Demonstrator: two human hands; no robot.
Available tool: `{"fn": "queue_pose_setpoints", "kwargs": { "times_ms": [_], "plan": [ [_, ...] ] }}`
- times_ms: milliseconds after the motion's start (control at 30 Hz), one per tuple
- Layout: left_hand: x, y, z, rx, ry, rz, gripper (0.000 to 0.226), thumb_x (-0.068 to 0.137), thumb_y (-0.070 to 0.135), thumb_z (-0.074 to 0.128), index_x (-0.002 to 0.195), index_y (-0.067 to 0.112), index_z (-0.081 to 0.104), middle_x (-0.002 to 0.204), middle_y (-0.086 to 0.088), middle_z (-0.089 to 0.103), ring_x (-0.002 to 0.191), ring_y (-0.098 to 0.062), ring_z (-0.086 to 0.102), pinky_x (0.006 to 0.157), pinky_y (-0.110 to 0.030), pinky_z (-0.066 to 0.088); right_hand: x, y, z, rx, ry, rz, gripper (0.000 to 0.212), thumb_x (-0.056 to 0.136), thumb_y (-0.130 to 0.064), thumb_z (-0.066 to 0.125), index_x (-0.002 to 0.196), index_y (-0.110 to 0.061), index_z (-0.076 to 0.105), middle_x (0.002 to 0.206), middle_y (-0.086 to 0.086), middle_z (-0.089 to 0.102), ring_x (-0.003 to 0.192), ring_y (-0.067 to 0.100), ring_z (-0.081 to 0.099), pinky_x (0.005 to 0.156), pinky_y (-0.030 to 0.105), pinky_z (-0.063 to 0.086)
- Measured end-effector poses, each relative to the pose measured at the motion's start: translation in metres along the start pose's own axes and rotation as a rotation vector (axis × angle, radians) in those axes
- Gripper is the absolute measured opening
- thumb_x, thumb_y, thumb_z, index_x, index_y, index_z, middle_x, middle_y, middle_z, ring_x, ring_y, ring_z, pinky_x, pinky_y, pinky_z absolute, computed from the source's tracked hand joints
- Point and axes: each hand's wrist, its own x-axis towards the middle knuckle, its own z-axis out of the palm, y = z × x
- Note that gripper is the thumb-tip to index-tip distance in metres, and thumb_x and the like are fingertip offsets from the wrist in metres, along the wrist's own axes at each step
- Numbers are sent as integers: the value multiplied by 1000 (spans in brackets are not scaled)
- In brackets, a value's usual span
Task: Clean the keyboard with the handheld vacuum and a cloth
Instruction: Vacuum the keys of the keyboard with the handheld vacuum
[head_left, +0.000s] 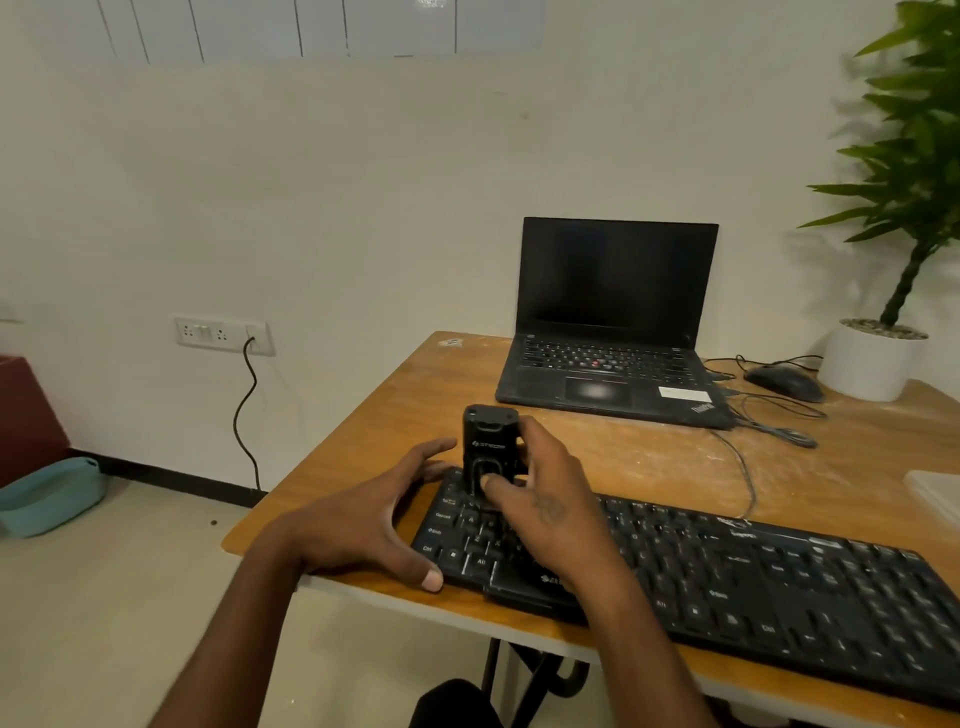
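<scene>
A black keyboard (727, 577) lies along the near edge of the wooden desk (395, 410). A small black handheld vacuum (488, 447) stands upright on the keyboard's far left keys. My right hand (550, 499) grips the vacuum from the right side, thumb on its front. My left hand (363, 514) spans the keyboard's left end, thumb on the front corner and fingers at the back edge. No cloth is in view.
An open black laptop (613, 322) sits at the back of the desk. A black mouse (784, 382) with loose cables and a white plant pot (872, 364) stand at the right. A pale flat object (935, 491) lies at the right edge. A teal basket (49, 496) sits on the floor.
</scene>
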Motion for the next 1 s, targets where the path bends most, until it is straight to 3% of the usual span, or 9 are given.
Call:
{"fn": "queue_pose_setpoints", "kwargs": {
  "times_ms": [133,267,433,567,733,833,933,1000],
  "plan": [
    [0,1,1,17,23,-7,127,74,21,96,158,54,7,154,25,39,131,10,50,107,-19,49,13,-7,17,-4,-52,-20,44,92,-11,64,129,-32,54,111,-14,66,97,4,65,79,30,59],
    [0,-2,0,10,0,6,128,74,21,96,156,61,7,152,31,40,136,3,49,111,-24,48,11,0,-1,12,-51,13,51,93,-10,66,134,-37,51,107,-25,59,90,-18,59,64,9,49],
    [2,-5,-2,15,2,18,128,71,25,97,153,67,8,156,27,36,140,-3,46,115,-31,47,3,18,-19,42,27,52,56,92,-13,68,139,-39,50,124,-15,64,106,-1,62,87,33,58],
    [3,-4,-1,13,6,14,128,71,25,98,154,65,9,157,22,39,138,-3,50,114,-34,49,13,4,6,-18,-26,2,49,93,-12,66,136,-33,51,114,-16,62,97,-3,60,75,24,55],
    [2,-2,-1,43,17,-2,124,73,26,96,151,62,7,153,28,39,133,7,49,109,-19,47,28,-5,26,-46,-68,-17,41,92,-12,65,129,-26,53,110,-8,65,97,8,65,78,32,59],
    [2,-6,-1,19,0,6,129,73,22,96,157,59,5,152,27,42,134,2,52,111,-26,49,19,0,9,25,-52,19,47,94,-11,66,131,-34,51,107,-21,60,93,-7,63,67,14,51],
    [3,-9,-2,19,-9,9,131,73,24,97,157,62,4,151,34,38,134,6,49,110,-21,48,7,13,-11,82,18,41,48,93,-12,67,130,-39,51,114,-20,63,101,-2,64,76,20,53],
    [4,-9,-3,17,-11,12,131,72,26,97,156,63,4,152,33,38,135,5,49,111,-21,47,4,14,-15,92,39,46,48,93,-12,67,120,-47,48,105,-27,61,97,-6,62,70,15,48]
  ]
}}
